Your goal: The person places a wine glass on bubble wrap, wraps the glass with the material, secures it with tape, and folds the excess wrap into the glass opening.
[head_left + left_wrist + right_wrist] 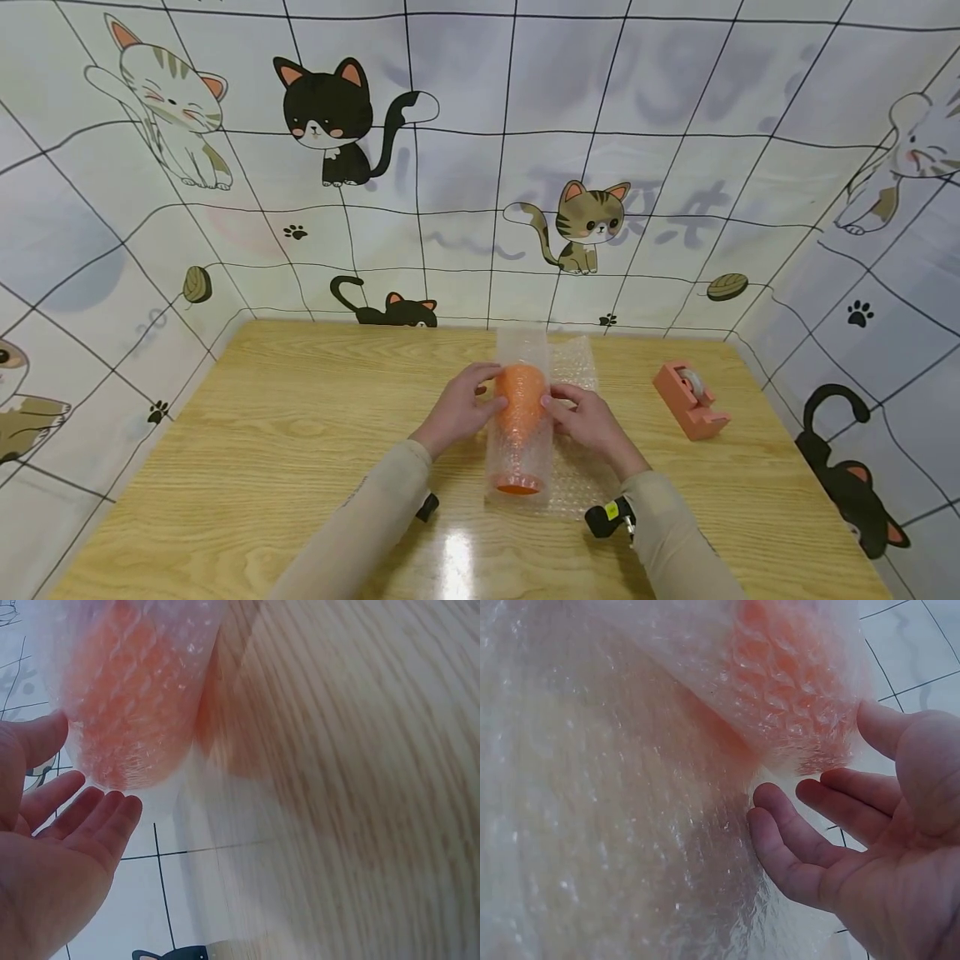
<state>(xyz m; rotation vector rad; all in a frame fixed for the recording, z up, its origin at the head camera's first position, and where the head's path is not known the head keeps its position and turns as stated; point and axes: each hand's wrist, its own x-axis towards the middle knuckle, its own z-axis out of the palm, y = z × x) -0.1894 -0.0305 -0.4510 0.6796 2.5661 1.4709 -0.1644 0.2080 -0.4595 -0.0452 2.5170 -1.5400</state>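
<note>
An orange object (521,392), broad at its far end and rounded at its near end, lies rolled in clear bubble wrap (523,346). The wrap blurs its surface, so its exact kind is hidden. On the roll's left side is my left hand (467,406), thumb against the wrap and fingers loosely bent beside it. My right hand (585,419) flanks the other side, its thumb touching the roll (791,682) and its relaxed fingers spread near the loose sheet. From the left wrist, the wrapped orange end (127,712) shows above the fingertips.
A flat, unrolled stretch of bubble wrap (581,479) extends rightward from under the roll. Farther right on the wooden table (300,417) stands a coral tape dispenser (688,402) with a roll of tape. A cat-printed cloth (465,167) encloses the back and sides.
</note>
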